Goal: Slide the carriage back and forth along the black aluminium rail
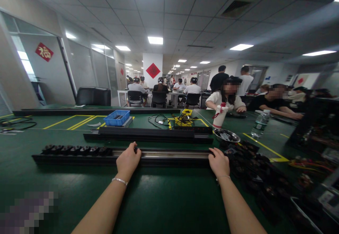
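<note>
Head view: long black rail [169, 155] lies left-right across mid frame on the green worktop [159, 198], just ahead of both hands. Left hand [129, 159] curled over its middle, right hand [218, 162] gripping its right end; hands well apart.

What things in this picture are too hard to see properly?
Head view, the only one:
- Left hand: fingertips curl over the long black metal rail, so what they touch is hidden.
- Right hand: fingertips hidden at the rail's end.
- Pile of small black parts: dark and blurred, shapes unclear.
- Shallow metal bowl: contents too small.
- Blue plastic tray: contents too small.
</note>
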`<state>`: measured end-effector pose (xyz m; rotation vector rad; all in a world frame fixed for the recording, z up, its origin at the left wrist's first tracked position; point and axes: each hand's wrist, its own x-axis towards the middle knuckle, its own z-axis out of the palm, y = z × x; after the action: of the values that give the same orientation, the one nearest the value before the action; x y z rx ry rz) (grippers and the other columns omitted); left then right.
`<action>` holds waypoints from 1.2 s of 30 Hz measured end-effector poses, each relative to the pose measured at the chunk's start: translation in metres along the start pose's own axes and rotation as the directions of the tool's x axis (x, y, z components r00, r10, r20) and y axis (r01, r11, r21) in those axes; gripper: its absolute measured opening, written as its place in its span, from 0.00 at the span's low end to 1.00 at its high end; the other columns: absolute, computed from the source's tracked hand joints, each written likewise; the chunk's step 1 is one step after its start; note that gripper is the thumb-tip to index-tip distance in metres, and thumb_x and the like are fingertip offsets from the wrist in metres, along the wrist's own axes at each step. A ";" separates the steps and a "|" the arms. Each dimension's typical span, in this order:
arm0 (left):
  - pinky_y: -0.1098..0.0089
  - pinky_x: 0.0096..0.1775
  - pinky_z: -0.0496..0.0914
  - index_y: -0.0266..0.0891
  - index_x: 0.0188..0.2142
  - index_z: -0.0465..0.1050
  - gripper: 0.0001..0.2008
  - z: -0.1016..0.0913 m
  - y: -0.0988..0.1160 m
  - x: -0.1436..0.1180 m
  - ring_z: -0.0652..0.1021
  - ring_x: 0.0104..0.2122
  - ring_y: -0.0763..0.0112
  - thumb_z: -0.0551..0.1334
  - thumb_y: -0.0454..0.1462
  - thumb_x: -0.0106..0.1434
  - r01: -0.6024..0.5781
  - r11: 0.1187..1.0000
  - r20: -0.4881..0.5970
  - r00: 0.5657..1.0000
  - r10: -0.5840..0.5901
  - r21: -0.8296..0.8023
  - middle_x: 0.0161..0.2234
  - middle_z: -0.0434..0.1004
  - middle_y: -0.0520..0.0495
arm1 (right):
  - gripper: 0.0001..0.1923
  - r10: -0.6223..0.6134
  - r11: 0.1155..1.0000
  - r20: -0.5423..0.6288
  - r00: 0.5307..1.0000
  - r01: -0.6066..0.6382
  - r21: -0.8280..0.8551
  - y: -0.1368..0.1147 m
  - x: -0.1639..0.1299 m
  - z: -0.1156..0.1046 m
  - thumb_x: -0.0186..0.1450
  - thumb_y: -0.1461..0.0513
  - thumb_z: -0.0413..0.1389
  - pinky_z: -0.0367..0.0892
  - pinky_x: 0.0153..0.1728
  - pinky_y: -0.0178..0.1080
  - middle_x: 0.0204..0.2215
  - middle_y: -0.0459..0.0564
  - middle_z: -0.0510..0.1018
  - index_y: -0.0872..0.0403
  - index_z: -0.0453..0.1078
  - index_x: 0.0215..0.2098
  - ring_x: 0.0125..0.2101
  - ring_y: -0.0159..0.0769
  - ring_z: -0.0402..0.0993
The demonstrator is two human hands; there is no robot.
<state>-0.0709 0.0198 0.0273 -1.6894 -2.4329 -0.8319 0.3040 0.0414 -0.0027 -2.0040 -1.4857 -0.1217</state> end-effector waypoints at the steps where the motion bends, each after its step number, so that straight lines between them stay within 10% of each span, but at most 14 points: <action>1: 0.65 0.32 0.67 0.46 0.49 0.65 0.19 0.000 0.000 0.000 0.78 0.34 0.59 0.49 0.46 0.61 0.000 1.000 -0.002 1.000 0.000 -0.001 0.33 0.79 0.45 | 0.24 0.002 1.000 0.002 1.000 -0.002 0.001 0.000 0.000 0.000 0.59 0.61 0.41 0.55 0.51 0.40 0.52 0.51 0.68 0.53 0.72 0.47 0.50 0.39 0.63; 36: 0.66 0.38 0.68 0.45 0.52 0.64 0.19 0.003 0.019 -0.015 0.77 0.39 0.63 0.50 0.42 0.62 -0.193 0.980 0.061 0.979 0.196 -0.053 0.44 0.77 0.46 | 0.24 0.019 1.000 0.009 1.000 -0.019 0.007 -0.001 -0.001 -0.002 0.59 0.61 0.42 0.55 0.51 0.41 0.53 0.51 0.68 0.53 0.72 0.48 0.51 0.40 0.63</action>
<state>-0.0475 0.0132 0.0268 -1.9629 -2.2550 -0.8250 0.3029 0.0401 -0.0013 -2.0146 -1.4708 -0.0998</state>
